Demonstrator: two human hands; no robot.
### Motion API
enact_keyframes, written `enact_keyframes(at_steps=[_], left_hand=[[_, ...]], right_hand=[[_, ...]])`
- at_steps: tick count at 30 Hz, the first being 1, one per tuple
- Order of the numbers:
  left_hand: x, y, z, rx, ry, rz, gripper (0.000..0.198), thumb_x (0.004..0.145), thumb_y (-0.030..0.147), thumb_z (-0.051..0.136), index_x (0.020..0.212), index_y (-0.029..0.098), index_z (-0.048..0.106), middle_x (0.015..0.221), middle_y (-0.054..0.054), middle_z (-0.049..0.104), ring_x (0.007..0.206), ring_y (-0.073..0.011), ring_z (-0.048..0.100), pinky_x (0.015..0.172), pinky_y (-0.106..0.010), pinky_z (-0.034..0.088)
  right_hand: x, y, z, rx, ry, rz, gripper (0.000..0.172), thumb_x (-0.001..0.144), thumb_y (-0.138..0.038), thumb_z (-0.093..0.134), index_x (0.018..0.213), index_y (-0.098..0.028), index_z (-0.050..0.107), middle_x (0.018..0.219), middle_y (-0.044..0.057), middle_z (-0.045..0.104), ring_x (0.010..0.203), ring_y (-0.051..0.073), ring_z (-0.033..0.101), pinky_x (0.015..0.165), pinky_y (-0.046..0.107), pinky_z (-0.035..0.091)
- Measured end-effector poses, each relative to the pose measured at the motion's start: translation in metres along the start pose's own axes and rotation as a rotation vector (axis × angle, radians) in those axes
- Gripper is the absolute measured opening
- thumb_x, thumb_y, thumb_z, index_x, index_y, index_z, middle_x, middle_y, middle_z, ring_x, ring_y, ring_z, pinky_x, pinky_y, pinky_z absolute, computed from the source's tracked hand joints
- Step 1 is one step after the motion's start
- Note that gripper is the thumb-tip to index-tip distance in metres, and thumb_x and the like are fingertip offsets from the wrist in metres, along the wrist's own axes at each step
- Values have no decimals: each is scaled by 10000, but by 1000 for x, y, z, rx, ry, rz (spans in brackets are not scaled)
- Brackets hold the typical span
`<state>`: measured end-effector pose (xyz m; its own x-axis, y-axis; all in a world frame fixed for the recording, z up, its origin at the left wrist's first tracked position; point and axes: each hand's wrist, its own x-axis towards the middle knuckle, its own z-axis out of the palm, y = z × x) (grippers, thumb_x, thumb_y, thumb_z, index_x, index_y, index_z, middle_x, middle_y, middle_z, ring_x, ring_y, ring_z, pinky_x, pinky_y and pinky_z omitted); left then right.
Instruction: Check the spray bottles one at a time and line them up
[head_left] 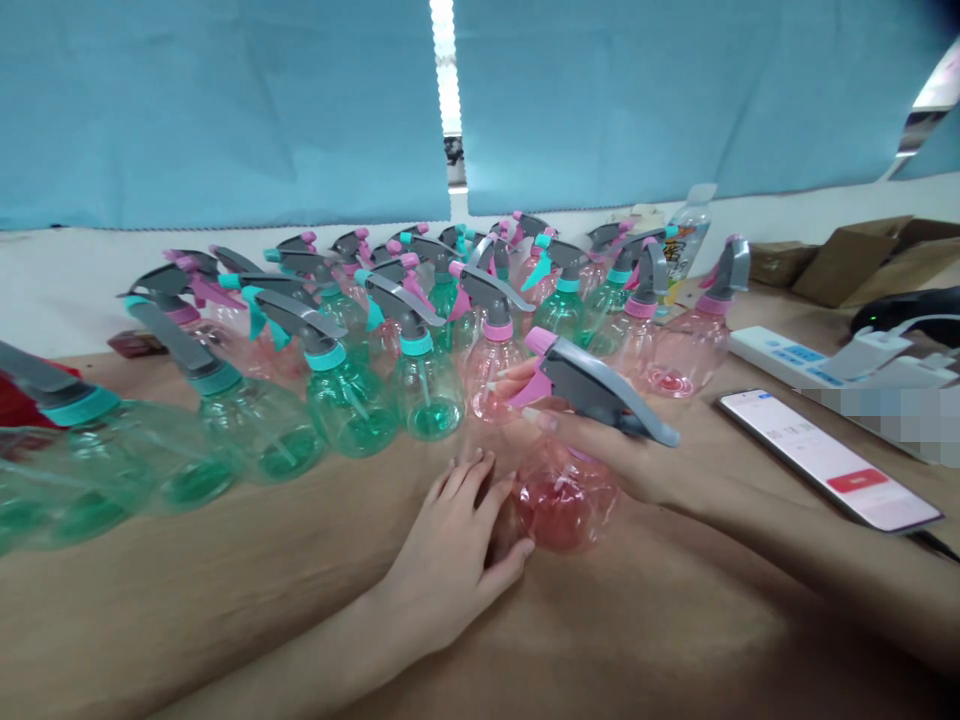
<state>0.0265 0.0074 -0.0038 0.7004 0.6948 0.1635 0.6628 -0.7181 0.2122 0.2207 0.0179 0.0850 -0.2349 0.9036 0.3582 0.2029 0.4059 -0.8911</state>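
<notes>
Likely workshop, many spray bottles [429,390], table [247,560]

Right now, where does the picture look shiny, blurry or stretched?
In the head view, glints shine on the front pink bottle and a white gap glares between blue cloths; in the head view, far-left green bottles look stretched and soft.

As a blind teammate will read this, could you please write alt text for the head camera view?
A person's right hand holds a pink spray bottle near its neck, the left hand beside its base on a table. Behind stand many other spray bottles, green and pink; a phone lies at right.
</notes>
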Motion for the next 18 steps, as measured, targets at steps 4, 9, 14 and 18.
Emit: enact_keyframes(at_steps=[4,9,14,18], left_hand=[[1,-1,0,3,3,1,439,899,402,573,1251,143,540,1418,-189,451,1303,-364,411,1030,-563,367],[2,0,0,12,-7,-9,444,890,399,587,1249,142,544,1413,-189,456,1300,-364,415,1036,-559,366],[2,0,-1,3,-3,-5,428,898,402,576,1234,138,554,1407,-188,463,1302,-367,412,1043,-569,353],[2,0,-1,-10,2,-12,430,893,401,582,1235,142,552,1409,-183,462,1306,-362,410,1049,-561,352]], right_hand=[[-3,9,1,-40,50,-31,127,785,-304,619,883,-239,665,822,8,663,781,171,628,788,333,520],[-5,18,1,-110,107,-45,219,796,-419,623,957,-279,672,796,17,676,763,211,638,725,361,528],[-5,17,0,-152,113,-3,342,792,-465,610,1076,-282,664,850,23,697,778,226,653,709,382,529],[-4,11,1,-142,90,-3,356,797,-472,605,1092,-283,669,851,28,706,821,232,660,742,385,532]])
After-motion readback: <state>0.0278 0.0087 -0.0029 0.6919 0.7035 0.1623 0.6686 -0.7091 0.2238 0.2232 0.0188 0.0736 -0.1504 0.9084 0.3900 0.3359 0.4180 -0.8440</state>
